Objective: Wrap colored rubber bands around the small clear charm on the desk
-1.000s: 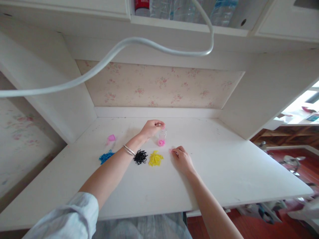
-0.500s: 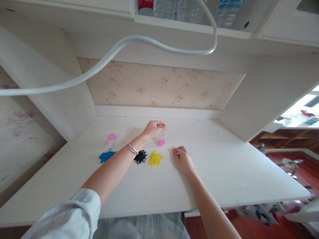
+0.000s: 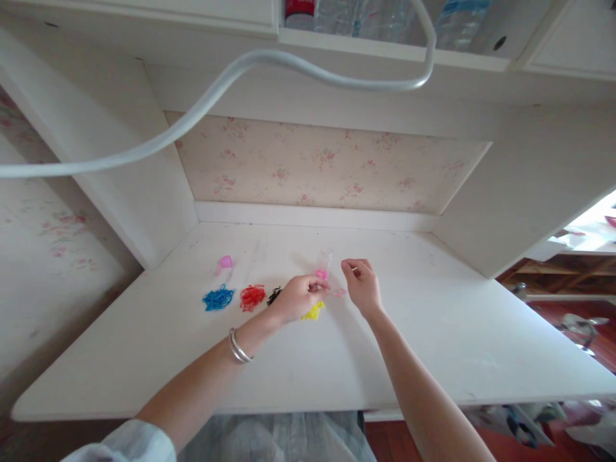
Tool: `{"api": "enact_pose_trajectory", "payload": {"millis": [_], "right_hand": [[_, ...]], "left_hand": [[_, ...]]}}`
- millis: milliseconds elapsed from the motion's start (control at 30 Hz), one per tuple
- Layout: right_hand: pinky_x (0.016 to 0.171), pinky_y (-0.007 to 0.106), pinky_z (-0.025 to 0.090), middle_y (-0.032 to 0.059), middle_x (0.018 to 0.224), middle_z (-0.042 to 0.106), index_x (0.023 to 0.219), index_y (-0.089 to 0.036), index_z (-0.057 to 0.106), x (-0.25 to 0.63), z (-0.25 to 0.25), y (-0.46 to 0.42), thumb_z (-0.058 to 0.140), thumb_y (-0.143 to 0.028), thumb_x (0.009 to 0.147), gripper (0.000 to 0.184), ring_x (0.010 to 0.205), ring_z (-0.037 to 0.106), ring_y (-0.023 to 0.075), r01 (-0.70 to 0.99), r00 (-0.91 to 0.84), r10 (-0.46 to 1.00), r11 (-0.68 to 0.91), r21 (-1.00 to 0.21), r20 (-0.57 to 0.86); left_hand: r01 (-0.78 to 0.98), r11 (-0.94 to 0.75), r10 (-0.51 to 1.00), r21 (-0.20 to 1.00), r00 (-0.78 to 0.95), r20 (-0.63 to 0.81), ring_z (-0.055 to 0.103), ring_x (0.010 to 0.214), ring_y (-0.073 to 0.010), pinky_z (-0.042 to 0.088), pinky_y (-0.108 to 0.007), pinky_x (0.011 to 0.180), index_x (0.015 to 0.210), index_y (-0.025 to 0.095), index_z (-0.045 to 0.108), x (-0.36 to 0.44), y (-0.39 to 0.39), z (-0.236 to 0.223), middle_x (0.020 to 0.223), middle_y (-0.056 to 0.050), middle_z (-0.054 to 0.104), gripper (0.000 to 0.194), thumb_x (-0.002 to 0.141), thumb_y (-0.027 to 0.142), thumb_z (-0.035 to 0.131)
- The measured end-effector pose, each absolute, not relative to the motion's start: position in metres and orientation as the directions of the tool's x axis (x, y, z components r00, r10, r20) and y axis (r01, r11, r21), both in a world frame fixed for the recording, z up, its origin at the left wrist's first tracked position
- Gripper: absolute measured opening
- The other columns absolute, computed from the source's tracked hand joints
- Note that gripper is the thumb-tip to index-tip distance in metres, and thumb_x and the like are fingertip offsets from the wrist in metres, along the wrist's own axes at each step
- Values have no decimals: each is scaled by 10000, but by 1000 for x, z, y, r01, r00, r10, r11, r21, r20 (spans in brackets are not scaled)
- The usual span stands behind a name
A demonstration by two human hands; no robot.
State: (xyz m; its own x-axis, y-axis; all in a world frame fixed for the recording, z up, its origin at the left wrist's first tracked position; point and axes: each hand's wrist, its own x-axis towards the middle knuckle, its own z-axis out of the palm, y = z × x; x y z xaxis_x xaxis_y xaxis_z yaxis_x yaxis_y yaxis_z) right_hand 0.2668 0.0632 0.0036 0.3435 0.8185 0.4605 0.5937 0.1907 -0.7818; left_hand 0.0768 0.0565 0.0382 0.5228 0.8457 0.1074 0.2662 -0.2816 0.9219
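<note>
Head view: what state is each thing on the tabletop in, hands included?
Clear container, standing, pink at its bottom
Loose pink pieces, lying close to both hands
Blue pile, heaped, uncovered
Red pile, heaped, uncovered
Black pile, partly hidden
Yellow pile, partly hidden
Small pink object, lying apart
Left hand, fingers pinched, grip unclear
Right hand, fingers bent, grip unclear

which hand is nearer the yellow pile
Left. The left hand is right by the yellow pile, partly hiding it from view; the right hand is farther off, to the pile's right and farther back.
</note>
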Motion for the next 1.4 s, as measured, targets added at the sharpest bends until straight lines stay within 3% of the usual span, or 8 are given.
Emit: {"api": "enact_pose_trajectory", "payload": {"millis": [167,433,533,733,1000,1233,1400], "right_hand": [[670,262,425,51,922,586,913,-190,678,254,37,86,442,-425,873,336,642,513,108,750,207,811,228,-621,547],[687,249,390,27,953,582,944,-243,692,257,49,96,451,-345,890,267,720,534,116,885,28,841,230,-404,541],[690,250,394,32,939,587,946,-235,697,257,49,97,448,-365,889,286,717,535,118,873,34,832,245,-422,554],[692,265,421,51,915,604,943,-198,689,263,37,91,413,-429,883,366,642,522,117,787,197,804,212,-579,561],[687,275,440,37,891,613,894,-210,703,300,-27,63,453,-401,827,321,654,549,127,720,325,882,3,-693,341],[722,264,433,25,996,588,1064,-276,673,307,-59,40,482,-365,830,315,759,581,133,807,266,934,-80,-586,238],[775,268,395,25,1014,593,1031,-298,680,301,-52,35,480,-332,861,266,845,594,146,885,209,949,-80,-459,236]], "left_hand": [[400,-365,805,841,589,70,569,724,-128,421,-223,670,865,191,707,85,22,8,808,-13,677,211,801,310,545],[467,-458,786,757,610,99,579,756,-139,415,-240,690,889,214,703,85,18,4,819,-7,664,230,814,328,518],[524,-495,795,693,596,117,587,787,-149,422,-251,742,879,215,700,85,20,3,850,-22,660,228,828,327,508],[686,-546,808,481,583,85,614,857,-180,440,-283,784,872,229,688,93,22,8,945,-51,645,272,885,318,432],[771,-558,823,306,562,85,643,838,-227,465,-338,744,921,196,677,106,47,13,969,-100,649,276,895,288,418],[759,-605,789,240,611,58,631,915,-238,472,-344,782,948,175,666,126,67,9,979,-122,654,223,873,271,480],[746,-629,771,216,634,58,630,917,-231,481,-343,787,955,157,659,136,69,5,968,-131,646,251,884,171,419]]}}
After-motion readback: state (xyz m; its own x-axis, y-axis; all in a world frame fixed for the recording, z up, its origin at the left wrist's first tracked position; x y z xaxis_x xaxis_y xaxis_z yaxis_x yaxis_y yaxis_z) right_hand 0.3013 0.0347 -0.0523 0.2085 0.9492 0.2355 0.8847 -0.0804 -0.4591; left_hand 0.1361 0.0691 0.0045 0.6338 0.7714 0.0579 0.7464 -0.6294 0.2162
